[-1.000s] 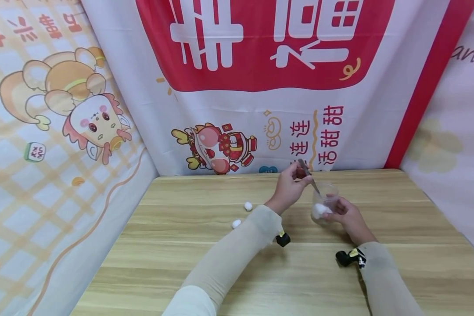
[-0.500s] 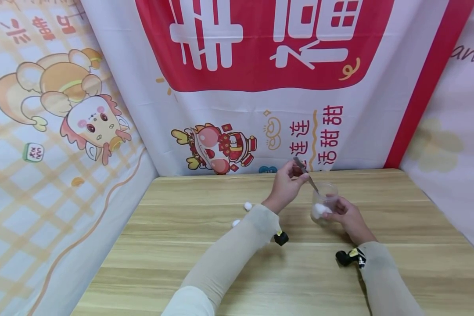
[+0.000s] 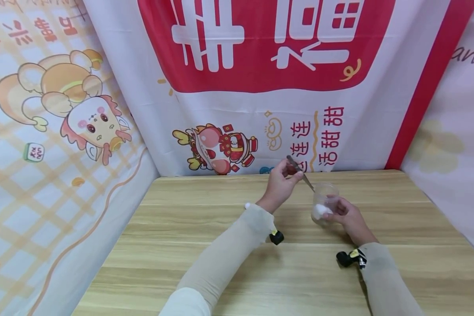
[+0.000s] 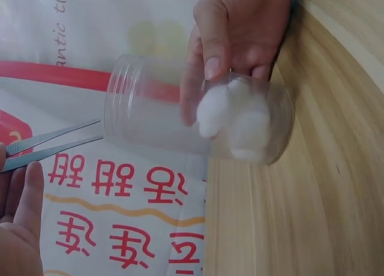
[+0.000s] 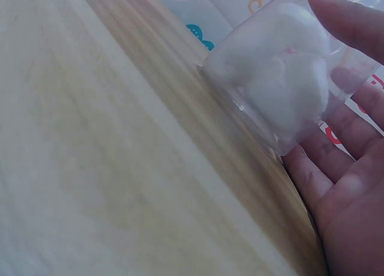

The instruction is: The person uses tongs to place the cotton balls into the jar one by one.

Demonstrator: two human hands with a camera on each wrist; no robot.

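Observation:
My left hand (image 3: 277,186) pinches metal tweezers (image 3: 303,176) just outside the mouth of a clear plastic jar (image 3: 326,191). In the left wrist view the two tips of the tweezers stand apart with nothing between them. Around the lower part of the jar, my right hand (image 3: 351,221) has its thumb and fingers, keeping it upright on the table. Several white cotton balls (image 4: 237,117) lie bunched at the jar's bottom. Another cotton ball (image 3: 247,205) lies on the table, partly behind the left sleeve.
The wooden table (image 3: 174,245) ends at a printed cloth backdrop (image 3: 229,105) right behind the hands. A second patterned cloth (image 3: 63,184) hangs along the left side. Small black wrist cameras (image 3: 277,237) are strapped at the cuffs.
My left hand and the tweezers have drawn back to the left, their tips leaving the jar's mouth. The left sleeve now covers one cotton ball on the table. My right hand stays put.

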